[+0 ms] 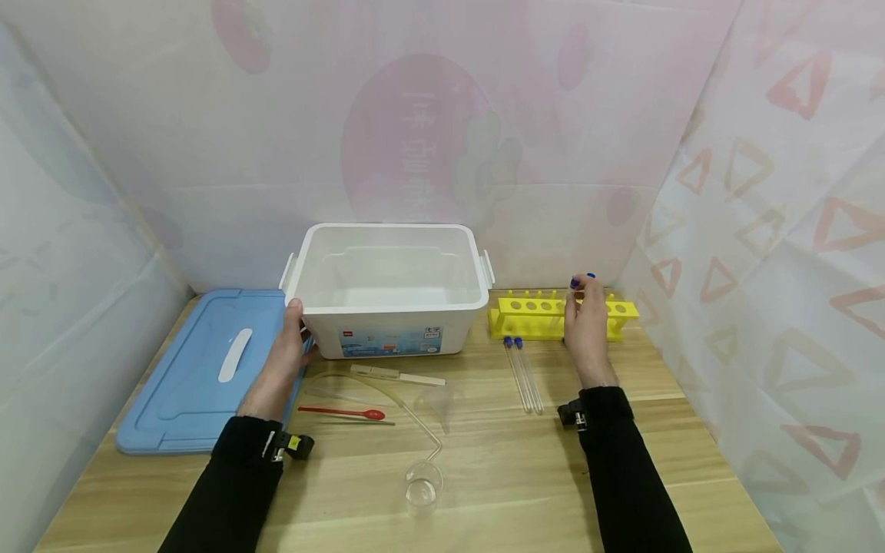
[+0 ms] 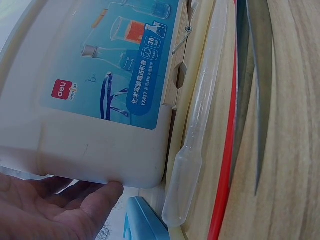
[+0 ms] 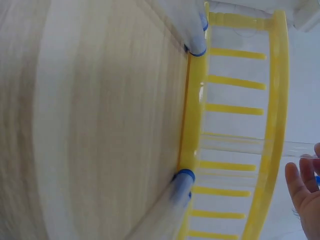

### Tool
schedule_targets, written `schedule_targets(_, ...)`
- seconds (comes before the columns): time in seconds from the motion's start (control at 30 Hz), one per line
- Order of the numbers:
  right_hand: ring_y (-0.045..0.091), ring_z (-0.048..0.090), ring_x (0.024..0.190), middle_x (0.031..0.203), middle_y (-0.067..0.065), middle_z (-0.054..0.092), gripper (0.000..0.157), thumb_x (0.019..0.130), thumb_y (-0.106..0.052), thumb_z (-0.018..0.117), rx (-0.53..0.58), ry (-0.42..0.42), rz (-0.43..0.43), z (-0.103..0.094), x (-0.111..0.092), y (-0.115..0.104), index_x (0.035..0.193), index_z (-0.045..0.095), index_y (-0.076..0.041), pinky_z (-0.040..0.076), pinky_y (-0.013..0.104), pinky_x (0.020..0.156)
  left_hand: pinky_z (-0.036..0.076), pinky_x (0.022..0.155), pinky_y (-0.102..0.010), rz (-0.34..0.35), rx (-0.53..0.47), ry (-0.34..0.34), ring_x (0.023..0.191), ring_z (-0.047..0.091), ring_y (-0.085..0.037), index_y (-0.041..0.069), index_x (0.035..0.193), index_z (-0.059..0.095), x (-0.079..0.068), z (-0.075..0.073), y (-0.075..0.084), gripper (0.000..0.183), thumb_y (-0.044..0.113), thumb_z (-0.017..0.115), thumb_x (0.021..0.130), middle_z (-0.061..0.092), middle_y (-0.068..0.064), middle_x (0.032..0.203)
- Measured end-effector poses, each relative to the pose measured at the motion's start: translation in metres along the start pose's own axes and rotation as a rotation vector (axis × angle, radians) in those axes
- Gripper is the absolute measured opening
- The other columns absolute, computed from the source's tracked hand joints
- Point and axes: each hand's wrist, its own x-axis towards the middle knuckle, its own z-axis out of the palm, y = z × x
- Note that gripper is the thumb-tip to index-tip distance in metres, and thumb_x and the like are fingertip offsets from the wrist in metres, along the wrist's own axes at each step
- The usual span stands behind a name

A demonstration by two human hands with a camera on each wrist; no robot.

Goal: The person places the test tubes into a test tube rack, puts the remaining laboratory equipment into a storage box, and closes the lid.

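My left hand (image 1: pixel 280 361) rests against the front left corner of a white plastic bin (image 1: pixel 387 330), its fingertips touching the wall. In the left wrist view, the bin's blue label (image 2: pixel 120 60) shows beside that hand. At the right, my right hand (image 1: pixel 588 330) is over a yellow test tube rack (image 1: pixel 525 307), fingers curled at the top of a clear test tube (image 3: pixel 232 143) standing in it. Blue stoppers (image 1: pixel 574 283) show at the fingertips. Two blue-stoppered test tubes (image 1: pixel 524 376) lie before the rack; another stoppered tube (image 3: pixel 182 187) appears in the right wrist view.
A blue lid (image 1: pixel 187 384) lies left of the bin. In front are a wooden test tube clamp (image 1: pixel 397 375), a red spoon (image 1: pixel 373 415), tweezers (image 2: pixel 250 75), a plastic dropper (image 2: pixel 187 175), a funnel (image 1: pixel 435 399), bent tubing (image 1: pixel 415 415) and a small beaker (image 1: pixel 423 488).
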Motion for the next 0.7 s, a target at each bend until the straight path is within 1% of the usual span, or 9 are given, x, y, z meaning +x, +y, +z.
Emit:
schedule_targets(0.13,0.028,0.054,0.121,0.132,0.015,0.050,0.041,0.109,-0.011,0.049,0.001,0.012,0.015,-0.007,0.003,-0.008,0.150,0.042,-0.010,0.050,0.041,0.104,0.022,0.119,-0.068,0.011,0.004,-0.010,0.156,0.011,-0.041,0.024,0.169,0.003,-0.001,0.000,-0.001,0.082,0.072,0.014,0.103,0.003,-0.018,0.173)
schedule_targets(0.2,0.026,0.054,0.123,0.133,0.014,0.050,0.044,0.109,-0.012,0.051,0.000,0.026,0.022,-0.011,0.004,-0.014,0.152,0.042,-0.012,0.050,0.037,0.105,0.021,0.119,-0.067,0.018,0.003,-0.015,0.156,0.011,-0.041,0.023,0.169,0.003,-0.001,-0.001,-0.001,0.081,0.070,0.014,0.104,0.004,-0.018,0.173)
schedule_targets(0.3,0.025,0.057,0.121,0.132,0.013,0.052,0.042,0.108,-0.014,0.054,-0.007,0.037,0.013,-0.018,0.006,-0.025,0.149,0.045,-0.011,0.052,0.035,0.102,0.021,0.119,-0.067,0.017,-0.004,-0.017,0.156,0.011,-0.040,0.024,0.169,0.003,0.000,-0.001,0.000,0.081,0.071,0.015,0.104,0.003,-0.018,0.173)
schedule_targets(0.4,0.025,0.060,0.114,0.124,0.012,0.057,0.036,0.106,-0.014,0.057,-0.018,0.007,0.002,-0.024,0.007,-0.036,0.141,0.052,-0.008,0.056,0.039,0.095,0.021,0.119,-0.067,0.004,-0.022,-0.019,0.156,0.009,-0.041,0.024,0.169,0.002,-0.001,-0.001,0.001,0.083,0.072,0.015,0.103,0.001,-0.018,0.173)
schedule_targets(0.5,0.027,0.063,0.110,0.117,0.010,0.061,0.032,0.105,-0.016,0.060,-0.055,-0.080,0.008,-0.029,0.004,-0.047,0.135,0.055,-0.007,0.058,0.044,0.088,0.020,0.119,-0.067,-0.008,-0.039,-0.019,0.156,0.008,-0.041,0.023,0.169,0.001,-0.002,-0.001,0.002,0.084,0.073,0.014,0.102,0.000,-0.017,0.173)
schedule_targets(0.7,0.029,0.062,0.109,0.119,0.011,0.063,0.035,0.106,-0.021,0.060,-0.147,-0.332,0.060,-0.037,-0.003,-0.065,0.139,0.054,-0.008,0.056,0.042,0.083,0.021,0.119,-0.068,-0.008,-0.024,-0.014,0.155,0.010,-0.043,0.023,0.169,0.002,-0.002,-0.001,0.003,0.084,0.073,0.013,0.103,0.002,-0.019,0.173)
